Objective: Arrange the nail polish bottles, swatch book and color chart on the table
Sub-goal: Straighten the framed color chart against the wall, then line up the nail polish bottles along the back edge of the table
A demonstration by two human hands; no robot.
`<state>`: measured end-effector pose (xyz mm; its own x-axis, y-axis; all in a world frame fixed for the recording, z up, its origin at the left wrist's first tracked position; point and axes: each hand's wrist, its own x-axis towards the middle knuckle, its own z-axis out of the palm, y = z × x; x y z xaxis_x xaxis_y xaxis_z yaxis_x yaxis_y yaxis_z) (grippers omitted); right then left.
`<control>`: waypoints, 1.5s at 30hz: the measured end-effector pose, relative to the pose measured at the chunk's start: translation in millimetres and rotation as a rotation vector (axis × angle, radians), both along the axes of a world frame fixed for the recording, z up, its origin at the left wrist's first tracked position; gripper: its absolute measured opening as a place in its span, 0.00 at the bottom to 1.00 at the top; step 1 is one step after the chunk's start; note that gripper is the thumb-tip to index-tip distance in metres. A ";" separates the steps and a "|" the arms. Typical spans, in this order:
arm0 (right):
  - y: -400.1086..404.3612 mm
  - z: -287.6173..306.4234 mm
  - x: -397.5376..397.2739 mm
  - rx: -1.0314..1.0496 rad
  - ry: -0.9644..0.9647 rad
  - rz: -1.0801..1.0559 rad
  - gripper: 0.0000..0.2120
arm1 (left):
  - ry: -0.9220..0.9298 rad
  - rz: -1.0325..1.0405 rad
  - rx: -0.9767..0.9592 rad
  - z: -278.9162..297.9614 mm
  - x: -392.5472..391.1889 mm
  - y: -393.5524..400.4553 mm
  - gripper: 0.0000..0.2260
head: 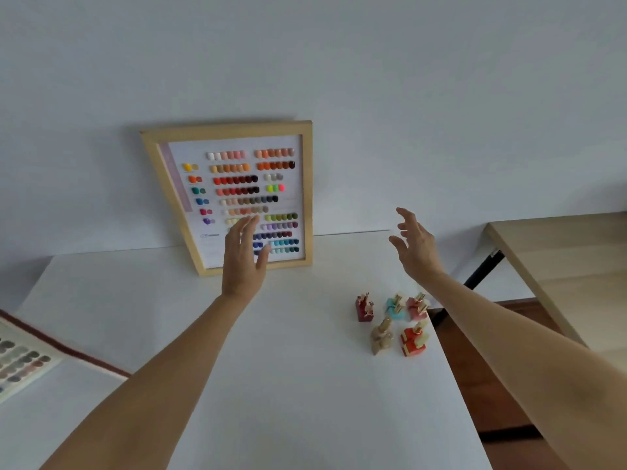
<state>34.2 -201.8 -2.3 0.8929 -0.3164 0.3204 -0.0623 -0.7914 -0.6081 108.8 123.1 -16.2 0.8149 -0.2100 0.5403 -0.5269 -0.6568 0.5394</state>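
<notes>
Reaching: stretching both bare arms out over the white table point(169, 317) towards the far wall.
Left hand point(242, 257): hovering in front of the lower part of the chart, fingers spread and loosely curved, holding nothing; touching the frame or not, impossible telling.
Right hand point(415, 245): hanging in the air to the right of the chart, fingers splayed wide, holding nothing.
Chart: wooden-framed colour chart with rows of painted nail tips point(234, 195) standing at the far edge of the table, leaning back against the wall, looking already placed.
Bottles: cluster of small nail polish bottles in dark red, teal, pink, beige and bright red point(393, 322) sitting loosely grouped near the right edge of the table, not lined up, probably needing tidying.
Book: open swatch book with muted colour samples and a dark red border point(23, 361) lying at the near left, partly out of view, placement hard judging.
Progress: seeming roughly midway, with bottles and possibly book remaining.
</notes>
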 end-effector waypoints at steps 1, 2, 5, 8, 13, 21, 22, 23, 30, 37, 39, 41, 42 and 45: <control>-10.3 -2.2 -6.9 0.007 0.019 -0.002 0.21 | 0.003 -0.014 0.009 -3.1 -7.4 -10.5 0.22; -20.5 -4.5 -13.6 0.011 0.042 -0.001 0.20 | 0.009 -0.024 0.014 -6.2 -14.5 -21.0 0.22; -47.5 -11.2 -32.1 -0.003 0.098 0.028 0.15 | 0.026 -0.064 0.042 -15.0 -35.7 -52.8 0.20; -73.3 -21.0 -47.2 -0.047 0.174 0.061 0.11 | 0.070 -0.123 0.067 -23.6 -56.1 -88.9 0.17; -99.2 -42.8 -71.0 -0.059 0.479 0.194 0.16 | 0.266 -0.253 0.167 -34.4 -80.3 -142.5 0.18; -89.1 -74.7 -73.3 0.018 0.645 0.242 0.31 | 0.581 -0.376 0.324 -60.5 -75.8 -205.9 0.25; -86.9 -78.7 -71.5 0.021 0.650 0.234 0.32 | 0.594 -0.384 0.348 -64.8 -74.4 -212.0 0.25; -84.9 -82.4 -69.9 0.027 0.654 0.227 0.32 | 0.604 -0.393 0.372 -68.7 -73.4 -217.8 0.26; -83.5 -92.9 -61.8 -0.010 0.565 0.207 0.19 | 0.599 -0.416 0.444 -85.0 -66.5 -242.6 0.23; -82.5 -91.7 -61.7 -0.041 0.524 0.218 0.14 | 0.618 -0.416 0.447 -86.6 -63.7 -246.4 0.20; -81.1 -91.2 -61.5 -0.044 0.526 0.213 0.14 | 0.615 -0.413 0.453 -87.3 -64.9 -246.9 0.18; -79.4 -90.4 -60.8 -0.043 0.538 0.204 0.14 | 0.609 -0.412 0.452 -88.2 -65.7 -247.2 0.17; -78.8 -90.0 -60.5 -0.041 0.545 0.200 0.14 | 0.607 -0.408 0.452 -88.5 -65.8 -247.4 0.16; -77.9 -89.7 -59.6 -0.041 0.569 0.197 0.14 | 0.602 -0.407 0.459 -88.9 -65.0 -247.7 0.16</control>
